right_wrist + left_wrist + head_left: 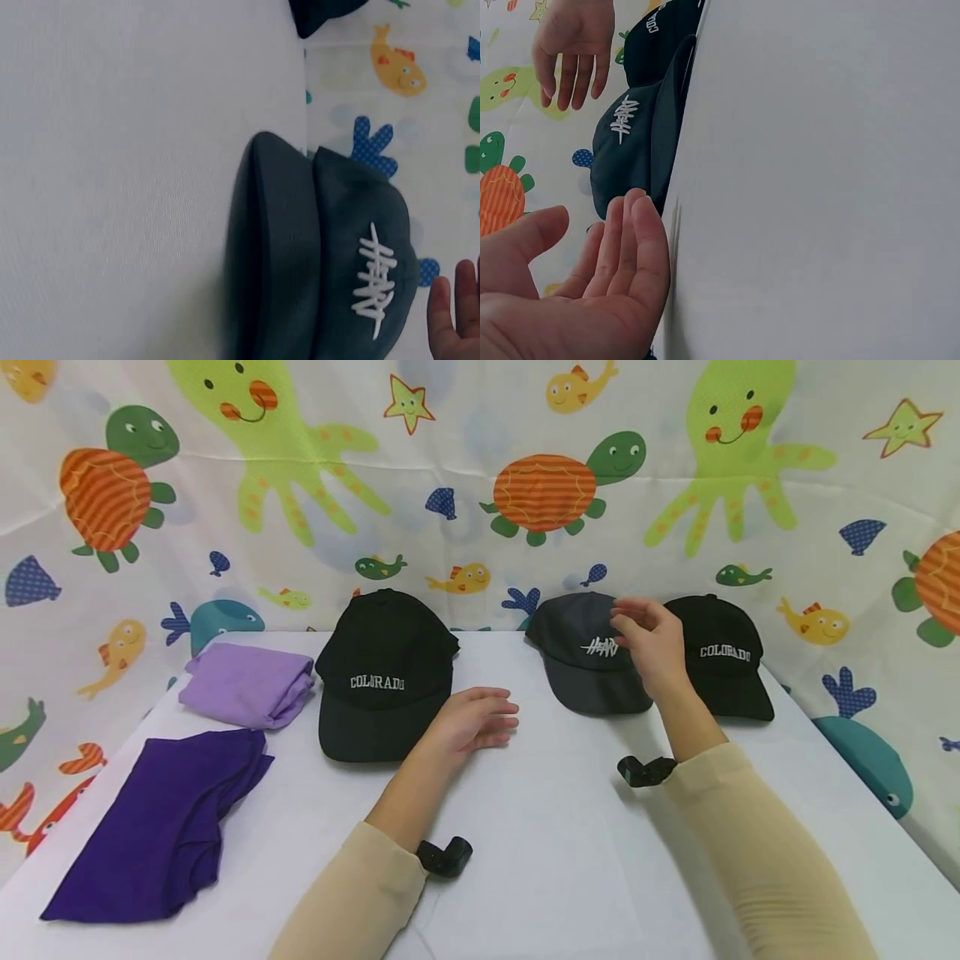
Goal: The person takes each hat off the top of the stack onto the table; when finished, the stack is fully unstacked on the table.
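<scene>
My left hand [474, 723] is in the air beside the large black COLORADO cap [386, 668], its fingers relaxed and holding nothing. Fingers slightly bent and thumb apart, the same hand [607, 277] shows bare in the left wrist view. My right hand [651, 639] is raised in front of the dark navy cap [573, 652] with white lettering, overlapping its right side in the head view. Nothing is in that hand either. In the right wrist view the navy cap [360, 262] lies brim toward the table, with fingertips [441, 304] at the right edge. Another black COLORADO cap [720, 652] sits to its right.
A folded lilac cloth [243, 683] lies at the back left of the white table [540, 860]. In front of it is a folded dark purple cloth [150, 827]. A curtain [465, 435] printed with sea animals hangs behind the caps and along the sides.
</scene>
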`<act>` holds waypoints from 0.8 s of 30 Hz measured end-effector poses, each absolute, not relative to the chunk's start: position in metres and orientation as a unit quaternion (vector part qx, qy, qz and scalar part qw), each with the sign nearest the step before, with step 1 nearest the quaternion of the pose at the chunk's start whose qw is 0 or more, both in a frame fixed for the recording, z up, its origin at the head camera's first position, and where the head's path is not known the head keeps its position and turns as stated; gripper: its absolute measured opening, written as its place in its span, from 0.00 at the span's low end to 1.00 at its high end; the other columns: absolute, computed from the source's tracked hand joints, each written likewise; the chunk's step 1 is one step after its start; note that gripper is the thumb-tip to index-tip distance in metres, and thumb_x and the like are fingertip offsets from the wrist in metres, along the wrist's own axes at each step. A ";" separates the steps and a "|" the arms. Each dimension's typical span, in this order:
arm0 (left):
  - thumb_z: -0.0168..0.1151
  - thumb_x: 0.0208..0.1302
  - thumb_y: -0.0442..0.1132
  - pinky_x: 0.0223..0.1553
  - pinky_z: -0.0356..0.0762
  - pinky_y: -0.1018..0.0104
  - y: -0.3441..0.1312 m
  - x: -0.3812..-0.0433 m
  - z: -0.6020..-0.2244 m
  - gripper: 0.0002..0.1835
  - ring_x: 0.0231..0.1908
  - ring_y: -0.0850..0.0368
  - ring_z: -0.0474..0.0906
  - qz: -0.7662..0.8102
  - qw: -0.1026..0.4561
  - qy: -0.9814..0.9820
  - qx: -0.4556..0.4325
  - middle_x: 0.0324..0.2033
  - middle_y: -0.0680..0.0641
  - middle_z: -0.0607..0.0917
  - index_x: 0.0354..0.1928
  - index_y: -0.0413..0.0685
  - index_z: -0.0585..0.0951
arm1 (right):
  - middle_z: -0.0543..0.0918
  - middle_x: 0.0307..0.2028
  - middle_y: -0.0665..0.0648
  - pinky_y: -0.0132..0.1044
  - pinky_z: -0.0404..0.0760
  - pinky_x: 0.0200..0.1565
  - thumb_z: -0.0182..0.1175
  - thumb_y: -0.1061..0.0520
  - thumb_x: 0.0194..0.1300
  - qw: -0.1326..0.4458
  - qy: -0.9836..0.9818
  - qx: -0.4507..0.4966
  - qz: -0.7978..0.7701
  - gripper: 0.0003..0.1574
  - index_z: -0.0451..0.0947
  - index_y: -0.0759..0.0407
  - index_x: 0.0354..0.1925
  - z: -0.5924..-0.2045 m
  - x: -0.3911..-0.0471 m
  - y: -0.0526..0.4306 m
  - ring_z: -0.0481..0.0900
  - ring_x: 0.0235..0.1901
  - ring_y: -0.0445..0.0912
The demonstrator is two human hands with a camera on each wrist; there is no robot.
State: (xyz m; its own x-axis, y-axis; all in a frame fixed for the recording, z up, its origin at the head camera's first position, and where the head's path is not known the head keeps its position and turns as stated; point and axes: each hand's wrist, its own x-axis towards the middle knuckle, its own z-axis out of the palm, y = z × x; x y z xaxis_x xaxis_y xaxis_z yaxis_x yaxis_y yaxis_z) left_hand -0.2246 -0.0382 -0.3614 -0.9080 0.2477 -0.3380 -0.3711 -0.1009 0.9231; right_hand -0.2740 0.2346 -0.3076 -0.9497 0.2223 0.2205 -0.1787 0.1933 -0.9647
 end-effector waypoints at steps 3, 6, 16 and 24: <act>0.61 0.75 0.38 0.45 0.90 0.64 -0.044 -0.220 -0.358 0.22 0.46 0.54 0.88 0.735 0.215 0.642 -0.041 0.57 0.40 0.86 0.68 0.41 0.76 | 0.83 0.49 0.47 0.30 0.86 0.51 0.60 0.58 0.75 0.154 -0.757 -0.006 0.635 0.21 0.77 0.63 0.62 -0.306 -0.271 0.227 0.79 0.50 0.38; 0.61 0.75 0.38 0.48 0.90 0.63 -0.050 -0.214 -0.353 0.23 0.46 0.54 0.88 0.734 0.219 0.641 -0.038 0.57 0.40 0.86 0.69 0.42 0.76 | 0.83 0.51 0.49 0.31 0.86 0.53 0.60 0.58 0.75 0.151 -0.756 0.007 0.636 0.21 0.78 0.63 0.62 -0.304 -0.270 0.219 0.80 0.51 0.39; 0.61 0.75 0.39 0.49 0.90 0.62 -0.075 -0.203 -0.351 0.24 0.47 0.52 0.88 0.732 0.198 0.651 -0.028 0.57 0.40 0.86 0.68 0.38 0.75 | 0.83 0.53 0.49 0.31 0.86 0.53 0.61 0.57 0.75 0.132 -0.765 0.054 0.628 0.19 0.78 0.60 0.60 -0.301 -0.265 0.200 0.81 0.51 0.38; 0.60 0.76 0.40 0.50 0.89 0.62 -0.096 -0.189 -0.344 0.24 0.51 0.47 0.87 0.718 0.191 0.669 -0.019 0.56 0.42 0.86 0.69 0.40 0.74 | 0.83 0.55 0.60 0.32 0.86 0.53 0.61 0.57 0.75 0.119 -0.778 0.092 0.610 0.20 0.78 0.63 0.61 -0.299 -0.263 0.187 0.82 0.50 0.39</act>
State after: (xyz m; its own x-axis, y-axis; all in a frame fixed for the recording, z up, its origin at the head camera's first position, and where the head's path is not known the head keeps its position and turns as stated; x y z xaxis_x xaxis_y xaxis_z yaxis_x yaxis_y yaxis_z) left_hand -0.1891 -0.0960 -0.3435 -0.9260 0.2492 -0.2837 -0.3007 -0.0319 0.9532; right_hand -0.2631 0.1867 -0.2994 -0.9546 0.0030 0.2978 -0.2885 0.2383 -0.9273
